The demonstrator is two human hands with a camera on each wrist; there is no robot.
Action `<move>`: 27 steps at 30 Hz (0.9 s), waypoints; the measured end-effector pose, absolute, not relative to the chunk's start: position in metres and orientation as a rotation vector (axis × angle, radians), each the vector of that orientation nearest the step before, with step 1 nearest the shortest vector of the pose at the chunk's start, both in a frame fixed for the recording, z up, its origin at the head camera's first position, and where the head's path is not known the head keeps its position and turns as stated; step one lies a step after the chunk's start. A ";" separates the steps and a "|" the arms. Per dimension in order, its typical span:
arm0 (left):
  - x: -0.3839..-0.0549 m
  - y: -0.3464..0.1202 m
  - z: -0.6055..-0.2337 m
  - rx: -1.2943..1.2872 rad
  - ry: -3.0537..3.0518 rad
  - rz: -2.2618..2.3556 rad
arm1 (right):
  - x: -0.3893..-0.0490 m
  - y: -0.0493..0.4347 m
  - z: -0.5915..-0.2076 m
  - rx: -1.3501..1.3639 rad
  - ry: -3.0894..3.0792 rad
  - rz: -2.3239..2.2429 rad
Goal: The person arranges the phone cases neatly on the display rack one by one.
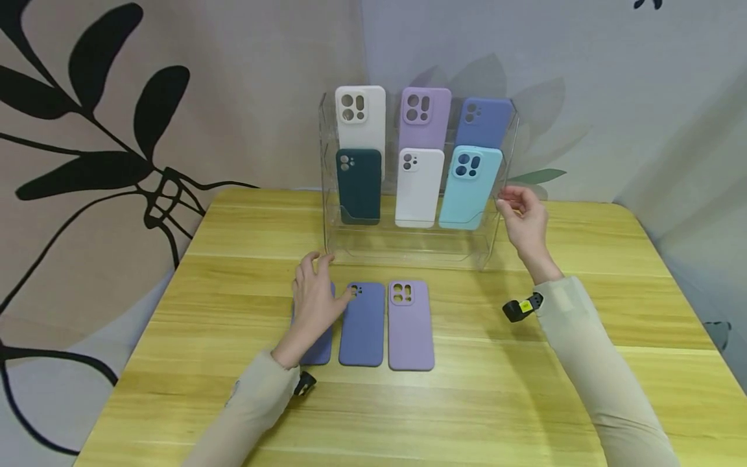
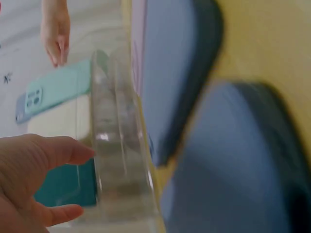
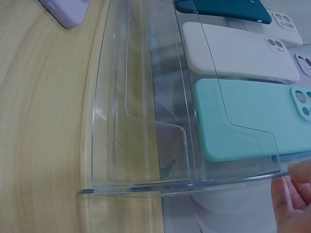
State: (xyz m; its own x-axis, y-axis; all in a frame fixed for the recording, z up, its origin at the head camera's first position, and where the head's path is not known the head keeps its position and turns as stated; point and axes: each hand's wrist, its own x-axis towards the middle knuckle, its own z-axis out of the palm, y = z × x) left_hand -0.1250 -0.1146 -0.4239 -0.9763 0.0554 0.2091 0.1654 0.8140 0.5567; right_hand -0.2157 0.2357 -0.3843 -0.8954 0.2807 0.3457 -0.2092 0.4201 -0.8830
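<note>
My left hand [image 1: 315, 301], fingers spread and thumb apart, hovers over a blue phone case [image 1: 318, 353] on the table, hiding much of it. The left wrist view shows nothing between its thumb [image 2: 73, 150] and finger. To the right lie a second blue phone case [image 1: 362, 331] and a purple phone case [image 1: 410, 334]. At the right side of a clear acrylic display stand [image 1: 408, 250], my right hand [image 1: 527, 220] pinches the side panel's edge between thumb and fingers. Closest to that hand on the stand is a turquoise phone case [image 3: 248, 119].
A dark green case [image 1: 358, 188] and a white case [image 1: 419, 188] share the turquoise one's tier. Behind them stand another white case [image 1: 360, 130], a purple case [image 1: 425, 130] and a blue case [image 1: 483, 126]. A wall [image 1: 262, 97] rises behind the wooden table [image 1: 496, 402].
</note>
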 end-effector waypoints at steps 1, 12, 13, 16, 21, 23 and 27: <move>-0.124 -0.120 -0.425 -0.149 -2.842 -0.876 | -0.215 0.236 -0.384 -0.067 -2.238 1.486; -0.120 -0.153 -0.437 0.019 -3.113 -0.736 | -0.216 0.236 -0.384 -0.076 -2.237 1.492; -0.120 -0.154 -0.437 0.028 -3.135 -0.721 | -0.216 0.236 -0.384 -0.073 -2.236 1.494; -0.119 -0.156 -0.437 0.050 -3.183 -0.703 | -0.215 0.236 -0.384 -0.068 -2.234 1.494; -0.120 -0.157 -0.438 0.051 -3.230 -0.690 | -0.215 0.236 -0.385 -0.063 -2.234 1.482; -0.120 -0.157 -0.439 0.046 -3.238 -0.677 | -0.215 0.235 -0.385 -0.061 -2.233 1.481; -0.119 -0.156 -0.440 0.038 -3.248 -0.643 | -0.215 0.235 -0.385 -0.057 -2.223 1.487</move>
